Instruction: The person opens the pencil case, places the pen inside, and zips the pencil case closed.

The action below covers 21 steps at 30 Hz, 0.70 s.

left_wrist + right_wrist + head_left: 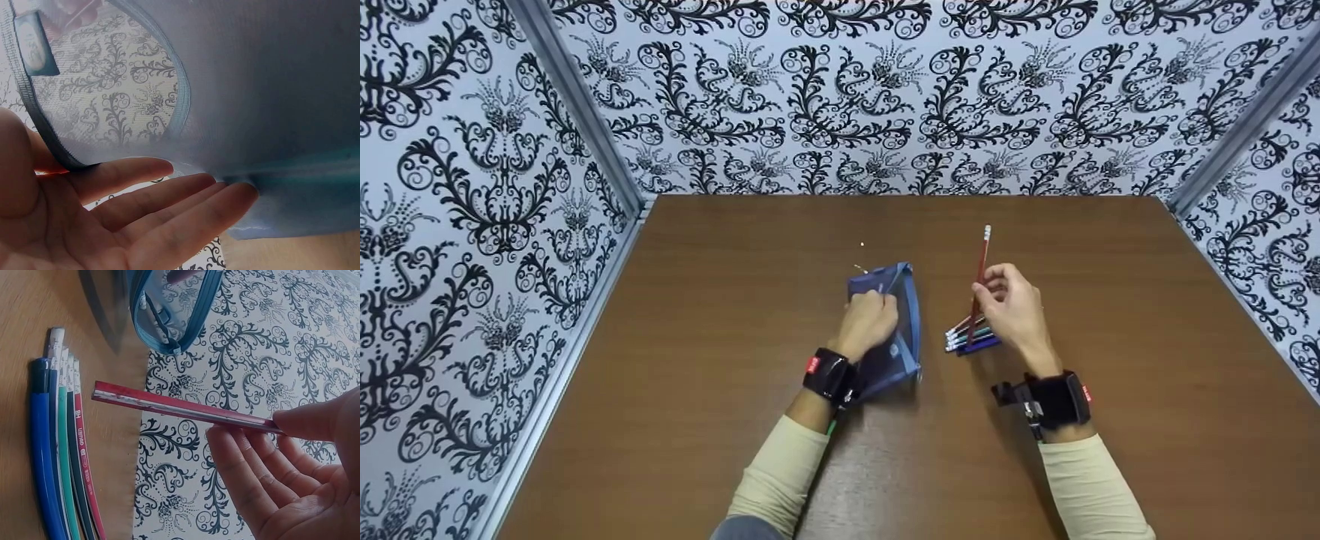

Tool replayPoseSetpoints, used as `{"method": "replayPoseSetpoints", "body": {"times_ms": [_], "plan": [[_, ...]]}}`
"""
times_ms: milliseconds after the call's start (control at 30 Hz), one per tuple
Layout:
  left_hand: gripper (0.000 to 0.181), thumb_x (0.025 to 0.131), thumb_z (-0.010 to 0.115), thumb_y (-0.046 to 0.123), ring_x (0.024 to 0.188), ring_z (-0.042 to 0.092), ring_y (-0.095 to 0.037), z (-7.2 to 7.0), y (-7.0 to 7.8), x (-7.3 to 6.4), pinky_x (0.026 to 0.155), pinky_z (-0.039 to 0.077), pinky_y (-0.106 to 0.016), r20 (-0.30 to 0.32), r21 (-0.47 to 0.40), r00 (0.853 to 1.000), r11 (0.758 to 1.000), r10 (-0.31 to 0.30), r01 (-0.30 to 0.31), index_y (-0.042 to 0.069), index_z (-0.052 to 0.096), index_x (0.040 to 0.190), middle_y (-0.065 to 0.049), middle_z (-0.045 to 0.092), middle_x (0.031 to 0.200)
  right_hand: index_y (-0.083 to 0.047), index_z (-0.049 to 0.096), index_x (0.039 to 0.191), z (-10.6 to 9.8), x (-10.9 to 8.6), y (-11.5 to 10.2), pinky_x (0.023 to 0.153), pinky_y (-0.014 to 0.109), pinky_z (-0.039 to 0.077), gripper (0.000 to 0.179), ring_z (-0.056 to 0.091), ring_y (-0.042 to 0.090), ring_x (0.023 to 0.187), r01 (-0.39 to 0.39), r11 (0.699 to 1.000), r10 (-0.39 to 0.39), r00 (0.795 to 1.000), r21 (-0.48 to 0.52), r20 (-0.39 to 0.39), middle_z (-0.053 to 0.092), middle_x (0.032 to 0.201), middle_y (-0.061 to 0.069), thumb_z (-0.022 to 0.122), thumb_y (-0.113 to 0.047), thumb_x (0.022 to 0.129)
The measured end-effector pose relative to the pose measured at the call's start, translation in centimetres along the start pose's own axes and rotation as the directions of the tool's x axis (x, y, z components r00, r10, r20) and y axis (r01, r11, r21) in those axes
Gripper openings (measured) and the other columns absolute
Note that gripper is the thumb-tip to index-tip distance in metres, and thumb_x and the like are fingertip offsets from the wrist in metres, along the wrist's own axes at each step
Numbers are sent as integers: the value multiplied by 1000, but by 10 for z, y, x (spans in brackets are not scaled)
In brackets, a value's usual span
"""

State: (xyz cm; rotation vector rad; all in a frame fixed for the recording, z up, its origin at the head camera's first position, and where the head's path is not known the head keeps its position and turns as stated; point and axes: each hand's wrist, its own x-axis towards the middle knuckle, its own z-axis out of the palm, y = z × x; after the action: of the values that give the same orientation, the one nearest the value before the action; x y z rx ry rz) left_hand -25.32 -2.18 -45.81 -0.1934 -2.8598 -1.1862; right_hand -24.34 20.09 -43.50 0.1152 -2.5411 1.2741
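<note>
My left hand (870,324) grips the edge of a blue mesh zip pouch (877,371), which stands with its zipped mouth gaping to the right. In the left wrist view the see-through pouch (270,101) fills much of the picture, with a small label at its rim. Between thumb and fingertips, my right hand (1016,307) pinches a red pencil (984,255), held nearly upright with its white eraser end on top. Under that hand lie several pencils (958,335) and a blue pen (40,444), side by side on the table.
The brown wooden table (705,315) is bounded by patterned walls (855,97) at the back and sides, with metal posts at the corners. A tiny white speck (862,244) lies beyond the pouch. Black camera straps circle both wrists.
</note>
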Motion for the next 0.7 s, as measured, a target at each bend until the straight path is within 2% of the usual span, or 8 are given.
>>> {"method": "replayPoseSetpoints", "body": {"times_ms": [167, 267, 433, 700], "plan": [[42, 99, 38, 23, 75, 65, -29, -1, 1, 0, 68, 53, -43, 4, 29, 1000, 1000, -5, 5, 16, 42, 58, -15, 65, 82, 3, 56, 109, 2, 0, -3, 69, 13, 48, 20, 69, 29, 86, -14, 1000, 14, 1000, 12, 11, 68, 98, 20, 63, -9, 94], [42, 99, 38, 24, 74, 65, -29, -2, 2, -1, 66, 52, -42, 7, 28, 1000, 1000, -12, 12, 16, 43, 59, -15, 66, 83, 4, 56, 108, 3, 1, -4, 65, 15, 51, 20, 69, 25, 81, -26, 999, 25, 1000, 43, 16, 68, 98, 20, 63, -8, 94], [42, 99, 37, 26, 70, 63, -27, -2, 2, -1, 61, 50, -38, 16, 7, 1000, 1000, -19, 19, 17, 44, 59, -14, 64, 79, 4, 55, 109, 5, 2, -5, 64, 21, 55, 20, 68, 15, 75, -50, 995, 48, 999, 88, 26, 68, 97, 20, 63, -8, 94], [44, 100, 37, 27, 69, 63, -26, -1, 1, -1, 61, 50, -37, 11, 8, 1000, 1000, -16, 16, 17, 43, 57, -13, 63, 75, 5, 52, 109, 6, 4, -8, 68, 33, 59, 22, 70, 15, 74, -88, 979, 82, 996, 186, 39, 66, 97, 22, 63, -7, 94]]}}
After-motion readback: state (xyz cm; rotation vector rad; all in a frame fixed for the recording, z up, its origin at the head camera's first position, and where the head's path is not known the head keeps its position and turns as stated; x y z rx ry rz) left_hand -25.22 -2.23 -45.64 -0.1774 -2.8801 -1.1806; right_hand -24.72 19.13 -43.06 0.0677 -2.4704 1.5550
